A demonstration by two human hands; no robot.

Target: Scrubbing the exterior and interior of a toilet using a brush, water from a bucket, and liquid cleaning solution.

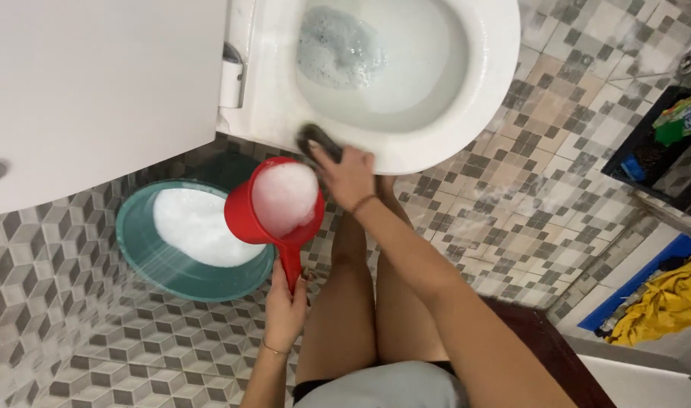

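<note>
Your left hand (285,306) is closed around the handle of a red scoop (273,204), gripping it low on the handle so the cup stands above your fist, tilted a little toward the toilet. The cup is heaped with white foam (285,196) up to its lip. Your right hand (350,175) is pressed down on a dark scrubbing pad (319,141), fingers curled over it, and the pad lies flat against the near rim of the white toilet bowl (474,98), at the front edge closest to your knees. The scoop sits just beside that hand, its cup almost touching your right wrist. Inside the bowl the water shows a patch of suds (338,49) toward the back. To your left on the floor stands a green basin (145,253), also filled with white foam, and the scoop's cup overlaps its right edge from above. The raised toilet lid (96,83) fills the upper left of the view. The floor is patterned grey and beige tile (527,204). At far right you have a dark crate (625,162) and a yellow cloth (663,302), both well apart from your hands.
</note>
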